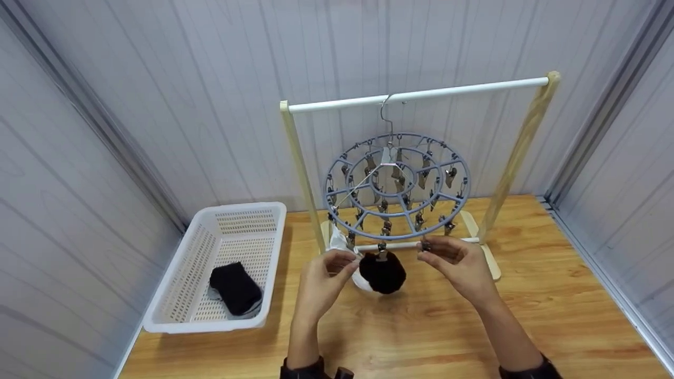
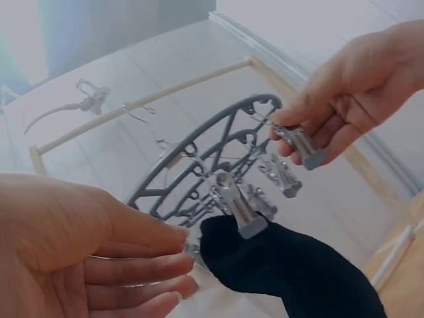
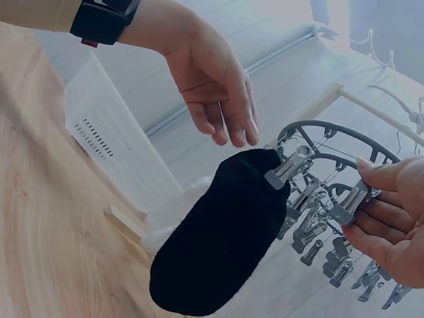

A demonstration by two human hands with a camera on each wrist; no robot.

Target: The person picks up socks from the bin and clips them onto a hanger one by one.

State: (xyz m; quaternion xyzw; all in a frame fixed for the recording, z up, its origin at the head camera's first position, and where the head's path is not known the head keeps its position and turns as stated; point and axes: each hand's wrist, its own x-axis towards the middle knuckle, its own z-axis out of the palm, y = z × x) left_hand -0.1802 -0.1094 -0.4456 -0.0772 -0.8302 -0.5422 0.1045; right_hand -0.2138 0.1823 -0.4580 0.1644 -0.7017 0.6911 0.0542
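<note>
Head view: blk sock (image 1: 384,276) hangs by clip (image 1: 382,246) at ring's (image 1: 405,236) 6 o'clock. L hand (image 1: 322,281) just beside it, thumb/fingers apart, relaxed, not gripping. R hand (image 1: 461,266) pinches next clip (image 1: 426,246) btw thumb + fingers, approx 5 o'clock. White cloth (image 1: 338,240) hangs approx 7 o'clock, partly behind L hand. Basket (image 1: 279,247) at 8 o'clock w/ blk cloth (image 1: 235,287) on gray cloth (image 1: 247,314).

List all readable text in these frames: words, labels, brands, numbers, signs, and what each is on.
None: no word, label, brand, number or sign can be read.
Black sock, metal clip in the right hand, round hanger, white basket: no lettering visible.
Black wristband: too dim to tell.
</note>
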